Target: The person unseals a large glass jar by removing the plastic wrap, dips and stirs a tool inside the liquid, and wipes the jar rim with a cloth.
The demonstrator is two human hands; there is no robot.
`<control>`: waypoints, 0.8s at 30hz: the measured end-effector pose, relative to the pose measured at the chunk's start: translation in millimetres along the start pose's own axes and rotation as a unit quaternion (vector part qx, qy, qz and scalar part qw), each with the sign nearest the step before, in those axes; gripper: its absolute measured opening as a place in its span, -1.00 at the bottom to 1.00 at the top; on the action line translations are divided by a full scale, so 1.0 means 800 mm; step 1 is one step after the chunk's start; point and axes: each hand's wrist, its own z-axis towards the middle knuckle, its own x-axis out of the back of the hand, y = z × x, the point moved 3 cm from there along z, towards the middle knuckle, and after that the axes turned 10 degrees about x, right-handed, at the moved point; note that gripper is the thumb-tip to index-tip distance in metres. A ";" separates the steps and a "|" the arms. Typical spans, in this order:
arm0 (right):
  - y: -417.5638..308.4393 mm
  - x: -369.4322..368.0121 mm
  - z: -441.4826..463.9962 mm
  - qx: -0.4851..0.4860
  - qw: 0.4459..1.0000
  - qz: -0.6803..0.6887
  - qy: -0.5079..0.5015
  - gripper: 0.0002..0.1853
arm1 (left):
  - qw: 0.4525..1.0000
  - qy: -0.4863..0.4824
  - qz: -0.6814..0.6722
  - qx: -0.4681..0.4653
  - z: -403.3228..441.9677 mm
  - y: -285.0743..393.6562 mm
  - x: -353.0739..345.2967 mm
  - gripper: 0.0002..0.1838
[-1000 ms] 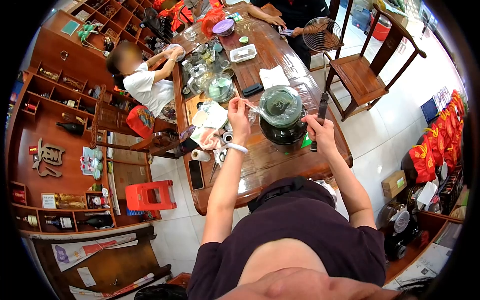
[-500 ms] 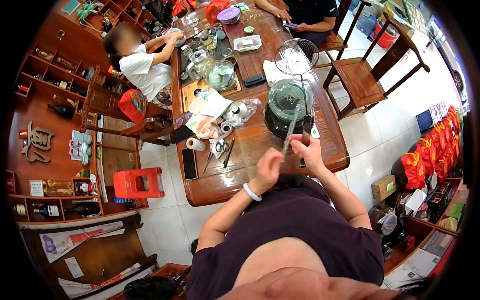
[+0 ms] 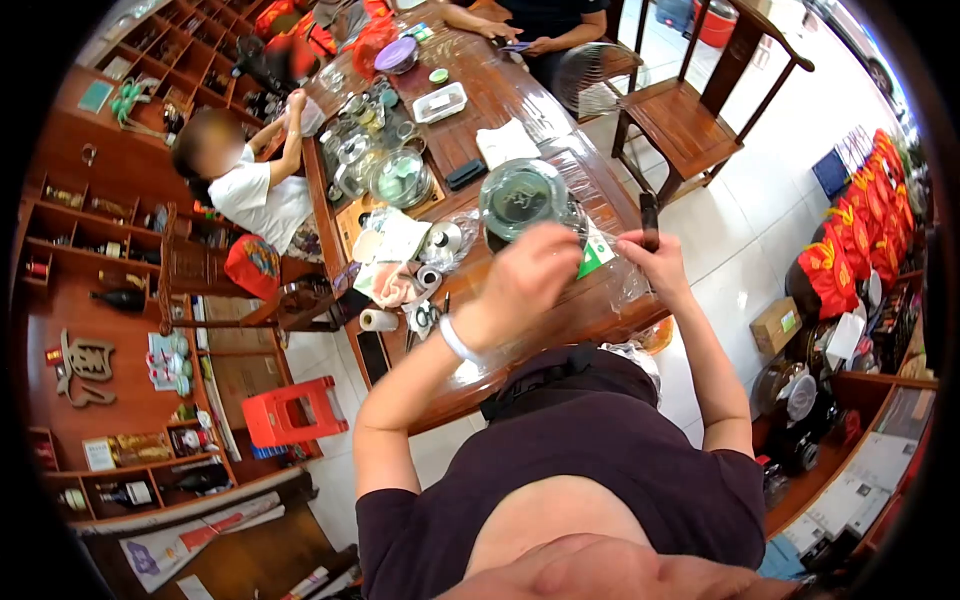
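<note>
My right hand (image 3: 655,264) is closed around the dark handle of a wire skimmer (image 3: 597,82), whose round wire head is blurred and held out beyond the table's right edge. My left hand (image 3: 528,280), with a white bracelet on its wrist, is curled over the near side of a glass bowl (image 3: 522,200). Motion blurs its fingers, and whatever they pinch cannot be made out. The bowl sits on a dark round base, mostly hidden by the hand. A green and white packet (image 3: 594,254) lies right of the bowl, beside my left fingers.
On the wooden table (image 3: 545,335) are a black case (image 3: 465,174), a white cloth (image 3: 507,145), a clear tray (image 3: 440,103), glassware and a paper roll (image 3: 378,320). One person stands at the left side; another sits at the far end. A wooden chair (image 3: 680,125) stands right.
My left hand has moved up and left over the bowl's near side. My right hand has swung the skimmer right, away from above the bowl. The view has shifted.
</note>
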 end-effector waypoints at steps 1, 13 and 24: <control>0.000 0.006 0.006 0.022 1.000 -0.002 -0.003 -0.83 | 0.999 -0.018 0.028 -0.002 0.023 -0.008 0.005 -0.73; 0.032 0.073 0.062 -0.002 0.995 0.093 0.040 -0.77 | 0.833 -0.484 -0.064 0.260 0.177 -0.072 -0.110 -0.75; 0.077 0.070 0.019 -0.010 0.989 0.102 0.107 -0.78 | 0.735 -0.158 -0.358 0.554 0.255 -0.181 -0.052 -0.79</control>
